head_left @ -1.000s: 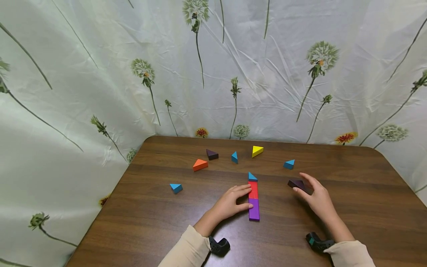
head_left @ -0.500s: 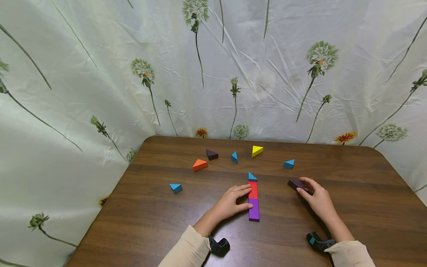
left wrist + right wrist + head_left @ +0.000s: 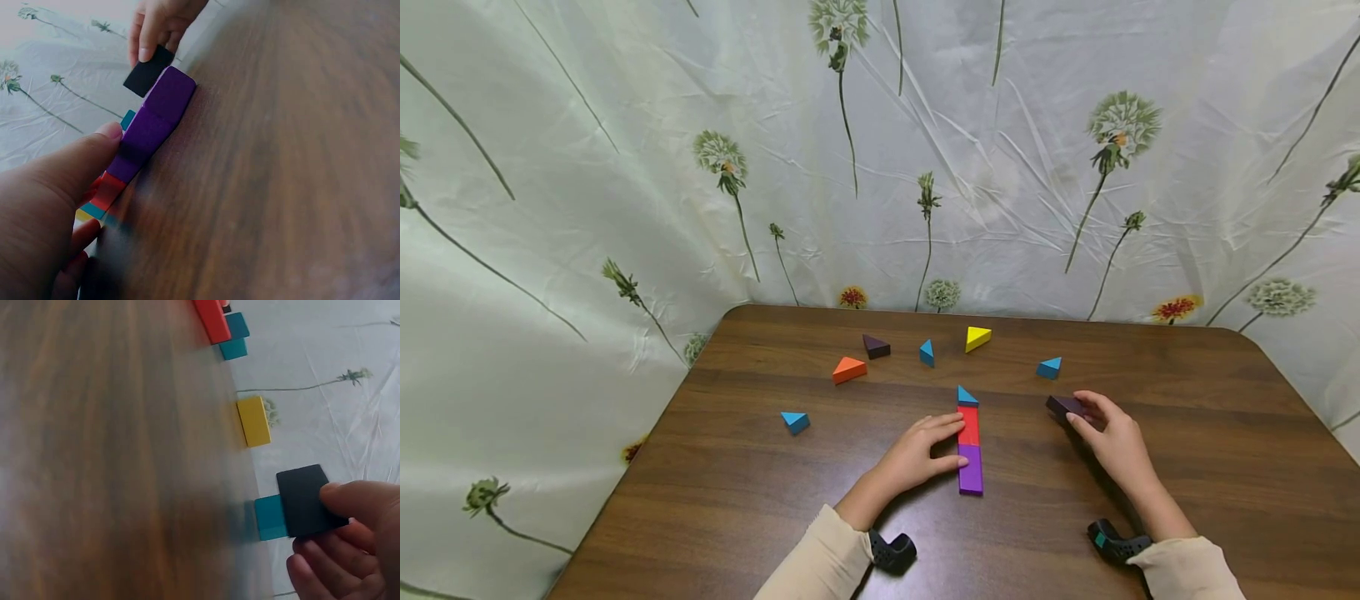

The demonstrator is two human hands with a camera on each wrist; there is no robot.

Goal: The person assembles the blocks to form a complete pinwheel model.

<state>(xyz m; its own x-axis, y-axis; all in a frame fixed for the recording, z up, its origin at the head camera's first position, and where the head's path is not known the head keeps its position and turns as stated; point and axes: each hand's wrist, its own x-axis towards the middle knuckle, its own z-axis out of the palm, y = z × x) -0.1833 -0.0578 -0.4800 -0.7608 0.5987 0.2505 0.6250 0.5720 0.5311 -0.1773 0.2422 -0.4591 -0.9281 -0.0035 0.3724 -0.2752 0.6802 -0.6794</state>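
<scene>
My right hand (image 3: 1116,446) pinches a dark triangular block (image 3: 1063,407) between thumb and fingers, on the right side of the table. The right wrist view shows that dark block (image 3: 307,499) with the thumb on its face. My left hand (image 3: 913,457) rests beside a row of blocks, its thumb touching the purple block (image 3: 971,471) and its fingertips at the red block (image 3: 969,425). A blue triangular block (image 3: 967,397) sits at the far end of the row, against the red one. In the left wrist view, the purple block (image 3: 150,122) partly hides the red.
Toward the back lie a dark triangular block (image 3: 876,347), an orange one (image 3: 849,370), a yellow one (image 3: 977,338) and blue ones (image 3: 927,353), including a blue block (image 3: 1049,367) beyond my right hand. Another blue block (image 3: 795,422) lies left. A flowered curtain (image 3: 880,167) borders the table.
My right thumb and fingers have closed on the dark block, which has shifted slightly and is tilted a little. The left hand and the row have stayed in place.
</scene>
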